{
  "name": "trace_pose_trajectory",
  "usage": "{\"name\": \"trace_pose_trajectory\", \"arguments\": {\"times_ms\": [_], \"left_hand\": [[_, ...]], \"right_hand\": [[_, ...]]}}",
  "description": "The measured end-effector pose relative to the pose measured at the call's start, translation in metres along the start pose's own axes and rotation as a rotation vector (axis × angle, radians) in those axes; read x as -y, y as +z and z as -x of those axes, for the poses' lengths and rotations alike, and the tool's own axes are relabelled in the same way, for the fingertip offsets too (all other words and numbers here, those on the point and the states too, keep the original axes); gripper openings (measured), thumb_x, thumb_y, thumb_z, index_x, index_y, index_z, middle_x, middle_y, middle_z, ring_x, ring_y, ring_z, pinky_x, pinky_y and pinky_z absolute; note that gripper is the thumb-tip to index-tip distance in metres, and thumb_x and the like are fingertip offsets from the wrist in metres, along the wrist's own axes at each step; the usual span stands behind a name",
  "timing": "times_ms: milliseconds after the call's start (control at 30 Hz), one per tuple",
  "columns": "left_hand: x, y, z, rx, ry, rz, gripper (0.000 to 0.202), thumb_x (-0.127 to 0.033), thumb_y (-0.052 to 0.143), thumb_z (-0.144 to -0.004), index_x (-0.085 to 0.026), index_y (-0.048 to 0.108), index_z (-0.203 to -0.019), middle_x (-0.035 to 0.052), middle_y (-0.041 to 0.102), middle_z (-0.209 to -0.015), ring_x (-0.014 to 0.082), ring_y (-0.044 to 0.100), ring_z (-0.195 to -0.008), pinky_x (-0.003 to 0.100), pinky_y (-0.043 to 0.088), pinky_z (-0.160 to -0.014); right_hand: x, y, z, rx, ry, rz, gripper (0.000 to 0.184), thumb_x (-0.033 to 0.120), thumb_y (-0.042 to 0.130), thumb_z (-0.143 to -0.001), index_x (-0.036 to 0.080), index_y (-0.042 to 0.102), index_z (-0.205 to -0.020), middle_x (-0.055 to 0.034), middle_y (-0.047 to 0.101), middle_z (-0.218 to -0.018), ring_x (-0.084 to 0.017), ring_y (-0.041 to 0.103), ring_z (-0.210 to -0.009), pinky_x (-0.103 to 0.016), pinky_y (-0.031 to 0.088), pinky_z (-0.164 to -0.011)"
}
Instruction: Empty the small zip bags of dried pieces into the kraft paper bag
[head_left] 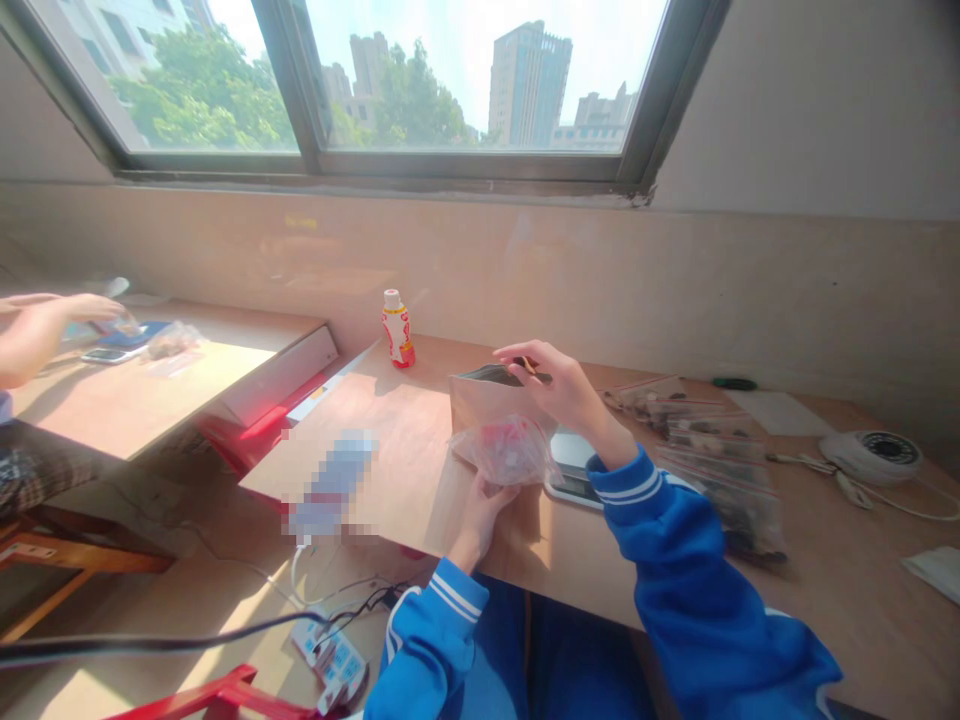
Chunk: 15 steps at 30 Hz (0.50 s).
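A brown paper pouch (476,403) stands upright with its mouth open on the wooden table. At its top edge my right hand (559,385) is bent over the opening, fingers closed on a small dark brown piece (527,366) too small to name. My left hand (487,510) is in front of the pouch, curled under a see-through plastic bag (511,455) and gripping it. Some pinkish-red print shows on that bag; its contents are hard to make out. Just right of the pouch, a flat silver-and-white device (574,470), like a small scale, is partly hidden by my right arm.
Several zip bags (720,470) of dark pieces lie at right, near a white dome camera (870,457) with cables. A red-and-white bottle (398,330) stands by the wall. Below left is a power strip (330,655). Another person's hand (45,325) is at the neighbouring table.
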<state>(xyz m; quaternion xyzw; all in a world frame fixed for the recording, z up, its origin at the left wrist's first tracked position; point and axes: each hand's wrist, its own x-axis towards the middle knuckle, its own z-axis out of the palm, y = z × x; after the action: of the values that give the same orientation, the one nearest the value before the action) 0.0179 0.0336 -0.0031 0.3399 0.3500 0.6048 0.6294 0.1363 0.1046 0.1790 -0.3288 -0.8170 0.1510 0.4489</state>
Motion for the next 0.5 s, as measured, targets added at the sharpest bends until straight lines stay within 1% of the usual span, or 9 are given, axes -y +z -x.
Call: {"name": "trace_pose_trajectory", "arguments": {"times_ms": [100,167,300,400,500], "left_hand": [[0.001,0.0,-0.001,0.015,0.01,0.004,0.052,-0.021,0.077,-0.064,-0.018,0.06,-0.114,0.0086,0.067,-0.112,0.0261,0.058,-0.111,0.046,0.036,-0.104],[0.0,0.0,0.0,0.019,0.009,0.002,0.054,-0.021,0.077,-0.064,-0.019,0.059,-0.115,0.0078,0.067,-0.114,0.0266,0.057,-0.112,0.046,0.035,-0.105],[-0.001,0.001,0.001,0.016,0.023,0.01,0.055,-0.021,0.075,-0.066,-0.018,0.057,-0.117,0.0098,0.064,-0.119,0.0272,0.057,-0.113,0.046,0.036,-0.104],[-0.002,0.001,0.001,0.019,0.013,0.02,0.056,-0.02,0.075,-0.066,-0.017,0.056,-0.119,0.0119,0.063,-0.119,0.0265,0.057,-0.113,0.045,0.038,-0.103],[-0.001,0.0,0.001,0.018,-0.005,0.007,0.06,-0.019,0.076,-0.065,-0.017,0.055,-0.121,0.0118,0.064,-0.117,0.0279,0.057,-0.114,0.044,0.039,-0.102]], "right_hand": [[0.004,-0.004,0.005,0.014,-0.033,-0.047,0.023,0.023,0.045,-0.092,0.022,0.065,-0.104,-0.0068,0.064,-0.102,-0.019,0.059,-0.094,-0.032,0.049,-0.08],[0.007,-0.006,0.007,0.019,-0.054,-0.039,0.024,0.022,0.044,-0.092,0.021,0.066,-0.102,-0.0074,0.062,-0.101,-0.019,0.058,-0.094,-0.032,0.049,-0.081],[0.007,-0.003,0.01,0.029,-0.127,0.103,0.026,0.021,0.043,-0.093,0.021,0.068,-0.099,-0.0077,0.061,-0.097,-0.02,0.055,-0.097,-0.037,0.046,-0.089],[0.001,0.002,0.012,0.047,-0.168,0.198,0.026,0.02,0.043,-0.093,0.022,0.067,-0.101,-0.0082,0.06,-0.102,-0.022,0.053,-0.101,-0.041,0.045,-0.091],[-0.007,0.007,0.014,0.032,-0.18,0.24,0.026,0.02,0.042,-0.093,0.024,0.066,-0.103,-0.0081,0.06,-0.107,-0.022,0.052,-0.102,-0.043,0.045,-0.091]]}}
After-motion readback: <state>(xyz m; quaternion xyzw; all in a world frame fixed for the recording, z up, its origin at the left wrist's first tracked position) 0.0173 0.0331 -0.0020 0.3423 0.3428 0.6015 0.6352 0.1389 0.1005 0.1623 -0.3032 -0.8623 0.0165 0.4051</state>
